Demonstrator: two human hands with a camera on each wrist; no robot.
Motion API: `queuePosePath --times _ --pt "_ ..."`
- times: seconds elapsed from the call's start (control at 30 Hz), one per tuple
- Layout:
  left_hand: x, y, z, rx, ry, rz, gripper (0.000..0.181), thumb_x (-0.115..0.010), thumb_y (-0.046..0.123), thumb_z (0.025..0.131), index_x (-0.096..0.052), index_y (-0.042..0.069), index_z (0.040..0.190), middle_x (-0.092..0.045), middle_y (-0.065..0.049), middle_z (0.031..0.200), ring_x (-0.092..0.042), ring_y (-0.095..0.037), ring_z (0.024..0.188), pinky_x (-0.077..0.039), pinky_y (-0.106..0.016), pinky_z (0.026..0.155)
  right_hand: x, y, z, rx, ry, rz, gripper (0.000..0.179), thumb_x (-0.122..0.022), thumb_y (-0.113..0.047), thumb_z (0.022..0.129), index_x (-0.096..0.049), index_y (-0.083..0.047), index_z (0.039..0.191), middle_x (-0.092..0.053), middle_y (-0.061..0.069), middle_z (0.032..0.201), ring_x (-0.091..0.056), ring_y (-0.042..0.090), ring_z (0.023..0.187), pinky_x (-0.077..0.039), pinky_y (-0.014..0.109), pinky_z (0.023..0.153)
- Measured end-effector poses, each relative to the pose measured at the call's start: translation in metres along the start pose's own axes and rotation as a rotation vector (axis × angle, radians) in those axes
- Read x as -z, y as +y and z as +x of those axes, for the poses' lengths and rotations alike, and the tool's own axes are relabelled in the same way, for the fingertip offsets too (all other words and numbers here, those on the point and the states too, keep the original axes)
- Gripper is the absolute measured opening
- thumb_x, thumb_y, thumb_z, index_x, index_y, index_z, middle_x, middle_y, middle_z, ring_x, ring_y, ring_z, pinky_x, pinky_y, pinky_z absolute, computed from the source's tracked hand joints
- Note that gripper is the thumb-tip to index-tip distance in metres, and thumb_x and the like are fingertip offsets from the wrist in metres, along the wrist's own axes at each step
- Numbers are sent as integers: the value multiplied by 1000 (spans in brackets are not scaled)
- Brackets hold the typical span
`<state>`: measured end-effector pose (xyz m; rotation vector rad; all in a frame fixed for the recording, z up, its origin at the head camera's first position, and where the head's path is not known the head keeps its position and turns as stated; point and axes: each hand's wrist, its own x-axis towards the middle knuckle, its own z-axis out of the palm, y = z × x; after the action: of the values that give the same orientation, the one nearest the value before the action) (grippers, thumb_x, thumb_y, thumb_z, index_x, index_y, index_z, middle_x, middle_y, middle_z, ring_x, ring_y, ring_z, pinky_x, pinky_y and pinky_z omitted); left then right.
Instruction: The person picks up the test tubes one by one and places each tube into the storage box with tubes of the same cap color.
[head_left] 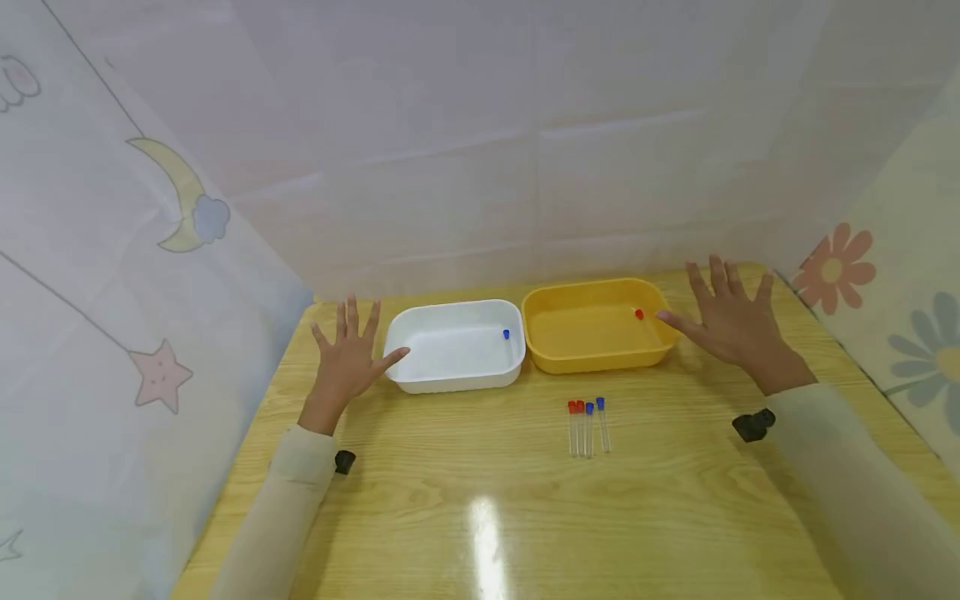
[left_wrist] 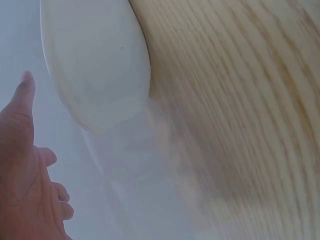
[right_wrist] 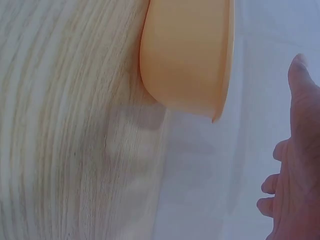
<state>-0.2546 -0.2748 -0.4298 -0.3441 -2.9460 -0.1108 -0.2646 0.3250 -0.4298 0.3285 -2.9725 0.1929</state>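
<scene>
With fingers spread, my left hand (head_left: pixel 346 362) hovers by the left end of a white tray (head_left: pixel 455 385), its thumb overlapping the rim in the head view. My right hand (head_left: pixel 731 325) is spread the same way beside a yellow tray (head_left: pixel 600 363), thumb tip near its right rim. Both hands hold nothing. Inside the white tray lies a small blue cap (head_left: pixel 506 334); a small red cap (head_left: pixel 639 314) lies in the yellow one. Several clear tubes, some with red caps (head_left: pixel 572 407) and some with blue caps (head_left: pixel 601 403), lie side by side in front of the yellow tray.
The two trays stand end to end on a wooden table (head_left: pixel 420 492), close to the back wall sheet (head_left: pixel 450 167). Printed sheets (head_left: pixel 67 333) also enclose the left and right sides. Each wrist carries a small black camera, such as the right one (head_left: pixel 752 426).
</scene>
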Motion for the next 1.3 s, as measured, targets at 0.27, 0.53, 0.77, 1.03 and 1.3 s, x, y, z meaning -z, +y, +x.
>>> queuePosePath --times 0.27,0.53,0.77,1.03,1.3 --pt "-7 0 1 -32 4 -17 98 -48 72 95 -10 16 165 1 -29 166 4 -41 154 1 -78 111 5 -4 -7 10 -2 30 98 -39 -70 99 4 -11 164 13 28 165 1 54 149 28 72 101" --pt "-12 6 2 -64 -41 -92 92 -46 65 100 -7 13 165 5 -24 167 5 -39 155 -3 -71 116 5 -16 -18 18 30 56 94 -43 -64 102 -3 -6 164 -2 33 164 -11 55 148 18 78 105" --pt "-16 10 0 -94 -50 -130 92 -47 61 102 -4 9 164 4 -23 168 3 -39 155 -10 -64 120 8 -32 -35 84 48 89 91 -50 -58 102 -13 1 162 -17 37 160 -21 57 145 13 70 114" --pt "-19 15 -2 -100 -65 -101 96 -46 65 100 -5 6 164 8 -18 168 1 -38 155 -9 -59 122 11 -53 -51 155 49 173 87 -54 -51 102 -17 1 161 -19 35 161 -18 51 149 5 62 120" --pt "-24 18 -3 -95 -95 -130 104 -44 71 98 -3 1 162 12 -16 168 4 -34 156 -7 -55 123 10 -70 -67 183 27 236 85 -62 -45 100 -22 -1 161 -22 30 162 -21 49 148 -6 60 121"
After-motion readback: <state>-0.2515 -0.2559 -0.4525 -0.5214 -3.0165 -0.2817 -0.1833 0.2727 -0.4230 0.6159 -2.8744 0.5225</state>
